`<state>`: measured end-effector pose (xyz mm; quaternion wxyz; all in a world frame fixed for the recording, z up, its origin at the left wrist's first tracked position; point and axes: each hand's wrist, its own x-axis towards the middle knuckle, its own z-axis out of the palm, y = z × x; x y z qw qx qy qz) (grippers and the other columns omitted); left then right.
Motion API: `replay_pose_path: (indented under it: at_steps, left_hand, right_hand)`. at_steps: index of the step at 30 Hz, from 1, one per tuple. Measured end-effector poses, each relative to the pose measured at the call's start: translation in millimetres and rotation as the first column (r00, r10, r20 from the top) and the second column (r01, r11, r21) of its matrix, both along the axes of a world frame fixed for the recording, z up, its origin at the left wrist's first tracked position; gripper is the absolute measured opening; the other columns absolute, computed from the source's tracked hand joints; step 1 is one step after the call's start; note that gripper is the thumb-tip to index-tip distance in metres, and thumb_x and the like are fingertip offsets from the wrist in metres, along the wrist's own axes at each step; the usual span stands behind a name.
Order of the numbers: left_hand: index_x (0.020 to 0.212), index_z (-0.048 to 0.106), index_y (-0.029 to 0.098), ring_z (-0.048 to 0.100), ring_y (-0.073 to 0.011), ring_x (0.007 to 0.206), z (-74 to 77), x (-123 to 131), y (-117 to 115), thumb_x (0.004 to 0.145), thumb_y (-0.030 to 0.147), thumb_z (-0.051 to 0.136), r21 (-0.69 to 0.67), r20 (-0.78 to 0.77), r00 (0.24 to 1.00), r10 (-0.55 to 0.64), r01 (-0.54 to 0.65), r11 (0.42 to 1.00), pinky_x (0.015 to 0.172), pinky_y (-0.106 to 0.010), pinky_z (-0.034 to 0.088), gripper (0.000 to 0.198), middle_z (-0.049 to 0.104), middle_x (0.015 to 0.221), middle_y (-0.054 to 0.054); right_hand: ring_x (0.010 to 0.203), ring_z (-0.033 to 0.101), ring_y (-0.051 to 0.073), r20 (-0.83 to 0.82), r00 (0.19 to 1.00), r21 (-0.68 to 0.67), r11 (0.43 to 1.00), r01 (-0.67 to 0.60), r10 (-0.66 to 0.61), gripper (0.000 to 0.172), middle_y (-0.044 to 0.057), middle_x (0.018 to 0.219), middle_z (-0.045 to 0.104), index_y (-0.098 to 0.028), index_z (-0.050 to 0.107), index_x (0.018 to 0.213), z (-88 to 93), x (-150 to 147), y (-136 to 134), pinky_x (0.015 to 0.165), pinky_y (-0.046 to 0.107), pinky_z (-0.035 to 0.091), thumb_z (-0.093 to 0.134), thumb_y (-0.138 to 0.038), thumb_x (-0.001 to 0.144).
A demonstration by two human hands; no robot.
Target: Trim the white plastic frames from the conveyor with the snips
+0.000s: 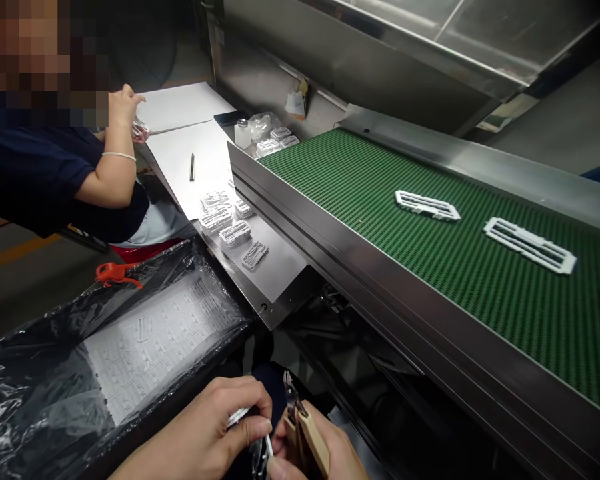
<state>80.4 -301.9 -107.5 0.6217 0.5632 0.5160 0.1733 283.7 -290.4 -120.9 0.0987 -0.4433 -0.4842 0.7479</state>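
My left hand (220, 420) is closed on a white plastic frame (237, 417), pinching it between thumb and fingers; most of the frame is hidden by the hand. In my right hand (335, 445) are side cutters (307, 432) with beige handles, their metal jaws pointing up. The right fingertips are close beside the lower end of the white piece, and I cannot tell whether they touch it. Both hands are low in the view, between the bag-lined bin and the conveyor.
White slotted frames (530, 245) lie on the green conveyor belt (350, 180). Stacks of similar parts (235, 233) stand on the table (280, 267). A bin lined with black plastic (35, 347) holds a clear sheet; orange-handled cutters (114, 273) rest on its rim. A co-worker (105, 180) sits left.
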Motion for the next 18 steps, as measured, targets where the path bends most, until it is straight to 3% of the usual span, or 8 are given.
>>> replay_pose_path:
  at_steps: [4, 7, 10, 13, 18]
  left_hand:
    - [0.085, 0.056, 0.023, 0.054, -0.0173, 0.084, 4.8, 0, 0, 0.095, 0.034, 0.042, -0.031, -0.09, 0.996, -0.025, 0.023, 0.999, 0.074, -0.025, 0.037, 0.02, 0.063, 0.088, 0.003]
    - [0.085, 0.054, 0.024, 0.053, -0.017, 0.084, 4.9, -1, 0, 0.096, 0.036, 0.041, -0.07, -0.1, 0.994, -0.032, 0.025, 0.997, 0.075, -0.025, 0.037, 0.021, 0.06, 0.087, 0.003]
    - [0.086, 0.053, 0.024, 0.052, -0.0178, 0.088, 6.1, -2, 1, 0.096, 0.039, 0.04, -0.113, -0.111, 0.992, -0.054, 0.042, 0.993, 0.078, -0.026, 0.037, 0.022, 0.059, 0.088, 0.003]
    - [0.087, 0.053, 0.024, 0.052, -0.0186, 0.089, 8.2, -3, 3, 0.096, 0.04, 0.04, -0.139, -0.118, 0.99, -0.071, 0.054, 0.989, 0.077, -0.027, 0.037, 0.023, 0.06, 0.089, 0.003]
    - [0.089, 0.053, 0.024, 0.051, -0.019, 0.089, 8.1, -1, 1, 0.096, 0.042, 0.038, -0.145, -0.124, 0.99, -0.072, 0.054, 0.988, 0.077, -0.027, 0.037, 0.025, 0.059, 0.089, 0.002]
  right_hand:
    - [0.08, 0.058, 0.018, 0.275, 0.946, 0.223, 0.945, -0.239, 0.175, 0.025, 0.003, 0.09, 0.06, -0.023, 0.057, 0.102, 23.8, 16, 21, 0.073, 0.028, 0.047, 0.057, -0.035, 0.08]
    - [0.094, 0.057, 0.022, 0.507, 0.808, 0.316, 0.808, -0.497, 0.299, 0.029, 0.004, 0.1, 0.06, -0.025, 0.057, 0.108, 39.8, 26, 36, 0.085, 0.035, 0.046, 0.058, -0.03, 0.079]
    - [0.096, 0.057, 0.024, 0.655, 0.658, 0.325, 0.649, -0.688, 0.371, 0.031, 0.005, 0.101, 0.06, -0.024, 0.058, 0.109, 46.9, 30, 46, 0.093, 0.044, 0.043, 0.057, -0.026, 0.079]
    - [0.102, 0.056, 0.026, 0.698, 0.586, 0.312, 0.561, -0.767, 0.412, 0.042, 0.008, 0.109, 0.059, -0.023, 0.057, 0.119, 47.1, 31, 52, 0.102, 0.052, 0.036, 0.057, -0.025, 0.077]
    - [0.123, 0.044, 0.032, 0.727, 0.478, 0.222, 0.491, -0.842, 0.492, 0.056, 0.014, 0.13, 0.051, -0.02, 0.047, 0.133, 48.7, 28, 57, 0.109, 0.058, 0.025, 0.056, -0.028, 0.079]
